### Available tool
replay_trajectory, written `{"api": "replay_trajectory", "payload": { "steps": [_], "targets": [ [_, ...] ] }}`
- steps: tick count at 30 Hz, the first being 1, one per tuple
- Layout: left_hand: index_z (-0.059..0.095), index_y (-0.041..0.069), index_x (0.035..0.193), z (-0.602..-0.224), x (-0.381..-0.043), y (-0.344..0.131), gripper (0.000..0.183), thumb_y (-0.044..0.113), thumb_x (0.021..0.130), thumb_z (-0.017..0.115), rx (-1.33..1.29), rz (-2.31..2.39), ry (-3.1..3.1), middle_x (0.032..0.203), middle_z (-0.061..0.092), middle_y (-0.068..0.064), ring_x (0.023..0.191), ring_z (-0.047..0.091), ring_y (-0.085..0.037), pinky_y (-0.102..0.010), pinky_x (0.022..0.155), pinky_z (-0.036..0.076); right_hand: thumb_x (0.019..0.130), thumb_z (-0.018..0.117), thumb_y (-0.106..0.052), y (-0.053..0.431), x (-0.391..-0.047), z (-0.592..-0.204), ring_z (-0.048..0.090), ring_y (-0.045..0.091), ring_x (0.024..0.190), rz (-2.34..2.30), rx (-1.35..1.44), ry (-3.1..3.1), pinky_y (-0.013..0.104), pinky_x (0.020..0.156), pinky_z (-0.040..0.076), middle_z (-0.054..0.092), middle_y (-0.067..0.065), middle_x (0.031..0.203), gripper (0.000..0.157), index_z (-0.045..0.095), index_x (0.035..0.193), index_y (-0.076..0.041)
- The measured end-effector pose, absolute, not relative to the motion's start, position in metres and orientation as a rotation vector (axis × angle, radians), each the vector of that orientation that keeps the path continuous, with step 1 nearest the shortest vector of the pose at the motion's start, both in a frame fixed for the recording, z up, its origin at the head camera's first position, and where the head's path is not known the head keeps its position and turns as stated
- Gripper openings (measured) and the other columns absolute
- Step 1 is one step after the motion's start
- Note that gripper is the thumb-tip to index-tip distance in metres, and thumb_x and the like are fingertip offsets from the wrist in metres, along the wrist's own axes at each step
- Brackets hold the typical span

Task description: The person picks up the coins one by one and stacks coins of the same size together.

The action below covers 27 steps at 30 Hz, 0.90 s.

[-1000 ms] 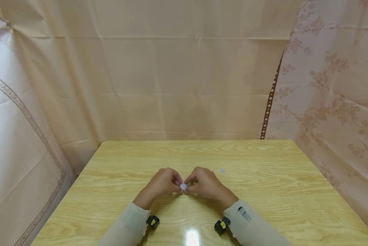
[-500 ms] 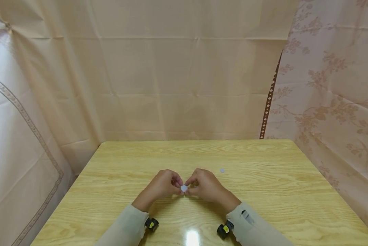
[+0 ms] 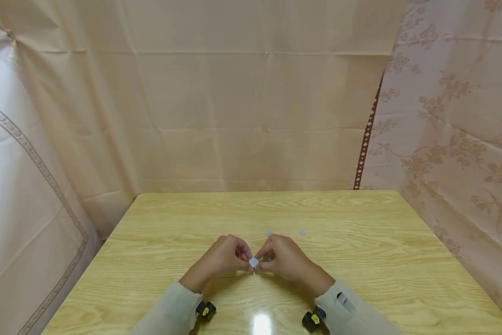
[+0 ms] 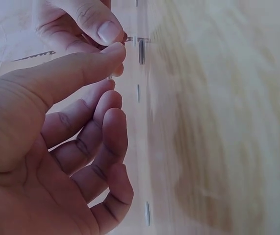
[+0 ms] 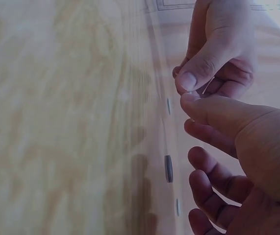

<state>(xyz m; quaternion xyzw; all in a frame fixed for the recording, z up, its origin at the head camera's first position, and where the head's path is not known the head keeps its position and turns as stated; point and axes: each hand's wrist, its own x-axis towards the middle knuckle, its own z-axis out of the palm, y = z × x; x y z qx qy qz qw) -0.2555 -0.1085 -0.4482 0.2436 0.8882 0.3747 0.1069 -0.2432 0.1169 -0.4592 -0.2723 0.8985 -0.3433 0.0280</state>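
A small pale coin-like disc [image 3: 254, 262] is held between the fingertips of both hands, above the near middle of the table. My left hand [image 3: 229, 255] pinches its left edge with thumb and index finger; the other fingers curl loosely, as the left wrist view shows. From the opposite side my right hand [image 3: 285, 258] pinches it in the same way. In both wrist views the thumbs and fingertips meet and hide nearly all of the disc. Beyond the right hand lies a loose pale disc [image 3: 269, 233], with another disc [image 3: 302, 232] to its right.
Wood-grain table [image 3: 184, 218] spreads under both arms. Seen edge-on in the right wrist view, a darker thick disc [image 5: 168, 169] lies on it among thinner ones. A beige cloth [image 3: 251, 116] hangs behind the far edge, a floral one [image 3: 456, 139] at the right.
Both hands have come slightly nearer the body and to the right, still pinching the disc. A loose disc behind the right hand has come into sight.
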Motion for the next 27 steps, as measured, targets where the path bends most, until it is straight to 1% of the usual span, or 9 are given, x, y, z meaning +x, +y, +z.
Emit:
{"api": "replay_trajectory", "payload": {
  "steps": [2,3,5,10,15,19,23,27],
  "targets": [
    [0.074,0.018,0.079,-0.448,-0.254,-0.108,0.018,0.017,0.076,0.092,0.722,1.096,2.615,0.073,0.067,0.008,0.066,0.060,-0.008,-0.025,0.059,0.051,0.085,0.087,-0.031,0.117,-0.241,-0.459,0.056,0.012,0.079,-1.069,-0.833,2.756,0.027,0.078,0.050,0.067,-0.007,0.092,0.013,0.083,0.095,-0.023],
    [0.074,0.019,0.078,-0.448,-0.253,-0.108,0.018,0.017,0.076,0.092,0.726,1.091,2.614,0.072,0.067,0.008,0.065,0.059,-0.008,-0.025,0.059,0.051,0.085,0.087,-0.031,0.117,-0.240,-0.459,0.055,0.012,0.079,-1.071,-0.825,2.747,0.025,0.071,0.047,0.067,-0.007,0.092,0.013,0.083,0.095,-0.023],
    [0.074,0.019,0.077,-0.447,-0.251,-0.108,0.018,0.016,0.075,0.092,0.727,1.077,2.607,0.072,0.067,0.008,0.064,0.059,-0.008,-0.024,0.058,0.050,0.085,0.087,-0.030,0.117,-0.238,-0.459,0.054,0.011,0.077,-1.073,-0.827,2.738,0.024,0.068,0.047,0.066,-0.006,0.092,0.014,0.084,0.096,-0.021],
    [0.074,0.016,0.079,-0.447,-0.248,-0.108,0.017,0.012,0.076,0.091,0.738,1.073,2.561,0.072,0.068,0.006,0.063,0.059,-0.008,-0.023,0.057,0.049,0.085,0.087,-0.026,0.117,-0.233,-0.459,0.055,0.007,0.078,-1.091,-0.836,2.705,0.023,0.067,0.049,0.066,-0.005,0.091,0.015,0.083,0.097,-0.017],
    [0.074,0.013,0.078,-0.447,-0.247,-0.108,0.017,0.009,0.077,0.090,0.719,1.074,2.513,0.072,0.068,0.003,0.063,0.058,-0.009,-0.023,0.057,0.048,0.084,0.087,-0.025,0.117,-0.231,-0.461,0.055,0.005,0.078,-1.090,-0.859,2.697,0.022,0.067,0.048,0.067,-0.010,0.088,0.012,0.084,0.093,-0.018],
    [0.073,0.012,0.079,-0.447,-0.246,-0.108,0.018,0.009,0.076,0.091,0.696,1.065,2.488,0.073,0.068,0.003,0.066,0.058,-0.010,-0.024,0.059,0.048,0.084,0.087,-0.023,0.116,-0.230,-0.463,0.055,0.002,0.071,-1.092,-0.874,2.675,0.021,0.062,0.047,0.069,-0.014,0.083,0.009,0.084,0.091,-0.018],
    [0.073,0.012,0.079,-0.449,-0.247,-0.108,0.019,0.008,0.076,0.092,0.697,1.051,2.483,0.073,0.067,0.004,0.066,0.058,-0.010,-0.024,0.060,0.048,0.084,0.087,-0.020,0.115,-0.230,-0.464,0.054,0.001,0.065,-1.106,-0.881,2.649,0.020,0.058,0.047,0.070,-0.015,0.080,0.009,0.083,0.091,-0.016],
    [0.072,0.012,0.079,-0.450,-0.247,-0.108,0.020,0.008,0.076,0.091,0.706,1.045,2.481,0.072,0.067,0.004,0.066,0.058,-0.010,-0.024,0.060,0.048,0.083,0.088,-0.020,0.115,-0.229,-0.463,0.051,-0.001,0.058,-1.116,-0.871,2.644,0.018,0.053,0.042,0.070,-0.014,0.075,0.010,0.083,0.091,-0.015]
  ]
}}
